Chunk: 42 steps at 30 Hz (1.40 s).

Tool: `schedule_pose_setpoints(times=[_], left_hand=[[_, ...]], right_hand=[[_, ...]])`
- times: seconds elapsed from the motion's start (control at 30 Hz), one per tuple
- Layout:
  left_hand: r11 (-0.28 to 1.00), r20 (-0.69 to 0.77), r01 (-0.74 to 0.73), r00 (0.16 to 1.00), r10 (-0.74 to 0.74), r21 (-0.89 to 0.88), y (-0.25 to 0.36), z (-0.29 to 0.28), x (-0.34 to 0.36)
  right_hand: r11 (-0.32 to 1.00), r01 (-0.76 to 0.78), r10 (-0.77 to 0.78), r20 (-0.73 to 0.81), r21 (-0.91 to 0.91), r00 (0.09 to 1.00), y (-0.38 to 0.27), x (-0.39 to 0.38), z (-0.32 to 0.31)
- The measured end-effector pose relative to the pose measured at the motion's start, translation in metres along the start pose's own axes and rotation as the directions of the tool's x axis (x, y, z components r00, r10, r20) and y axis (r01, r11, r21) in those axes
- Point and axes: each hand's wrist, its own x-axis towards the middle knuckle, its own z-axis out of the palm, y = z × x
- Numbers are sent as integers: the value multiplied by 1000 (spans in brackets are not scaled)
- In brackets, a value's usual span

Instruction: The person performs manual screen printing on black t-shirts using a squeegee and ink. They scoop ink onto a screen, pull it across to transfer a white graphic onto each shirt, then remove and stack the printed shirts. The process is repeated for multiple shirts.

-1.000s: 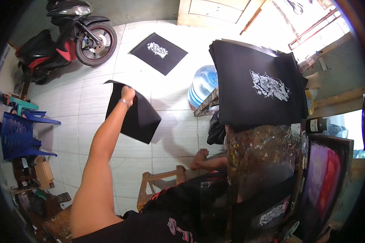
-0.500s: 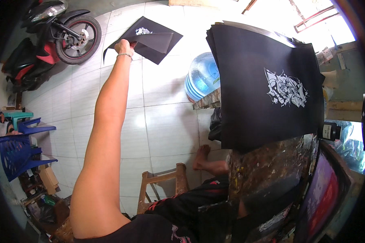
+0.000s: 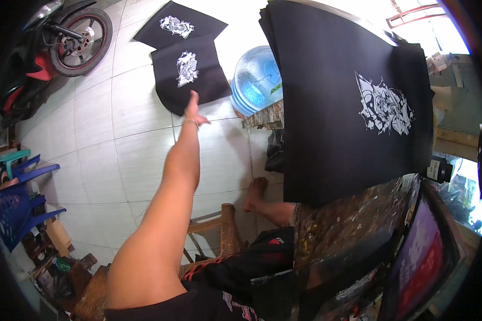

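Observation:
My left arm reaches out over the tiled floor. At its end my left hand [image 3: 194, 111] is open, fingers stretched and holding nothing, just beside the near edge of a black sheet [image 3: 168, 80] with a white graphic print. The sheet's near corner looks curled. A second black printed sheet [image 3: 198, 22] lies beyond it, partly overlapped by the first. To my right, a thick stack of black sheets [image 3: 326, 155] bears the same white print on top. My right hand is not visible.
A blue water jug [image 3: 257, 80] stands between floor sheets and stack. Below the stack is a paint-stained worktable [image 3: 332, 230], with a framed screen [image 3: 426, 251] at its right. A wooden stool [image 3: 227, 230], motorcycle [image 3: 53, 59], blue plastic chair [image 3: 16, 208] and black bottle [image 3: 439, 170] are around.
My left hand has let go of the black sheet, which now lies nearer, overlapping the other one. The hand has drawn back toward me and opened. The whole view has shifted slightly.

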Motion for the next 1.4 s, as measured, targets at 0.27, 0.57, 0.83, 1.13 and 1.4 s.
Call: schedule_pose_setpoints(times=[0.27, 0.57, 0.83, 1.13, 1.4], left_hand=[[932, -85, -128, 983, 166, 338, -169, -97, -169], [401, 777, -855, 486, 400, 328, -136, 59, -530], [14, 720, -890, -378, -582, -456, -277, 233, -557], [-112, 518, -739, -347, -782, -664, -310, 265, -540], [-115, 602, -795, -347, -719, -595, -300, 256, -554]], right_hand=[[990, -51, 40, 84, 132, 996, 33, 7, 27], [952, -162, 146, 82, 258, 986, -16, 33, 68], [994, -65, 76, -116, 92, 990, -56, 78, 18], [970, -106, 109, -3, 218, 994, -64, 101, -23], [980, -87, 94, -32, 179, 995, -55, 124, -24]])
